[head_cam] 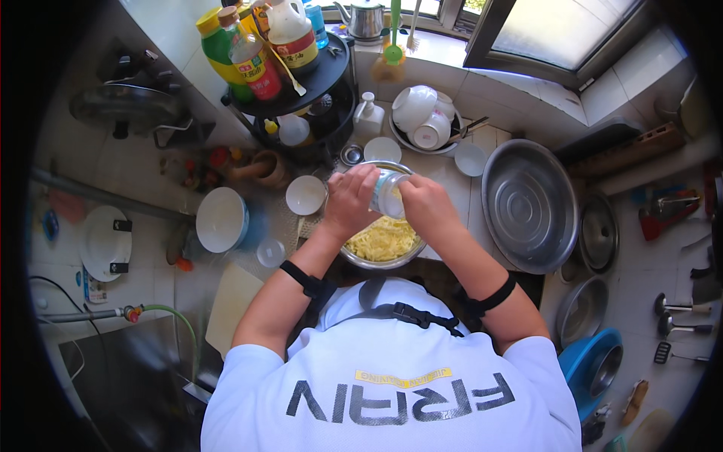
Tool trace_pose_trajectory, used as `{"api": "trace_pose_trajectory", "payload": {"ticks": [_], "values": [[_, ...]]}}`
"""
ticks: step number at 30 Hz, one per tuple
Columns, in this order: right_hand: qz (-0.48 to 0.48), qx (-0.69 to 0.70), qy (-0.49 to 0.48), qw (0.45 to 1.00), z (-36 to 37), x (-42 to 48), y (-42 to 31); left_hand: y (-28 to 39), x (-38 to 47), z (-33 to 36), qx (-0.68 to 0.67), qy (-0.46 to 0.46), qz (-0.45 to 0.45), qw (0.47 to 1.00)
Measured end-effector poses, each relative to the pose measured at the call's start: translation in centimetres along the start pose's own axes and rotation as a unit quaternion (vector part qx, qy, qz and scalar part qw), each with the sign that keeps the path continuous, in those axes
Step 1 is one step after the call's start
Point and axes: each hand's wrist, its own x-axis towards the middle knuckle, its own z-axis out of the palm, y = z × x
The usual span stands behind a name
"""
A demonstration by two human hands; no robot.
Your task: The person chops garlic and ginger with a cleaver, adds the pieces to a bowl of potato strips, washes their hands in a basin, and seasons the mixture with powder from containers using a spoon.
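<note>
My left hand [353, 195] is wrapped around a clear jar [390, 198] with a label, which is tilted over a metal bowl [390, 264]. The curled fingers of my right hand [432, 203] are at the jar's mouth; whether they grip its rim or a small utensil is hidden. Pale yellow shreds of food [387, 238], perhaps shredded potato, fill the metal bowl below. Its far part is partly covered by my hands and the jar. A small white bowl [305, 195] stands just left of my left hand.
Beyond the metal bowl are a small white dish [382, 150], a pump bottle [369, 116] and stacked white bowls [421, 110]. A large metal basin [531, 206] leans at right. Bottles [254, 68] crowd a black tiered rack [322, 93]. A blue-sided bowl [221, 220] and cutting board [234, 302] are at left.
</note>
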Motion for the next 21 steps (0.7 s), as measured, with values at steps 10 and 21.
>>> {"api": "trace_pose_trajectory", "payload": {"ticks": [10, 21], "values": [[0.326, 0.392, -0.180, 0.841, 0.7, 1.6, 0.3, -1.3, -1.2, -0.6, 0.037, 0.026, -0.022, 0.999], [0.270, 0.442, -0.031, 0.855, 0.5, 2.5, 0.7, -4.7, -1.9, -3.1, 0.124, 0.014, -0.139, 0.982]]}}
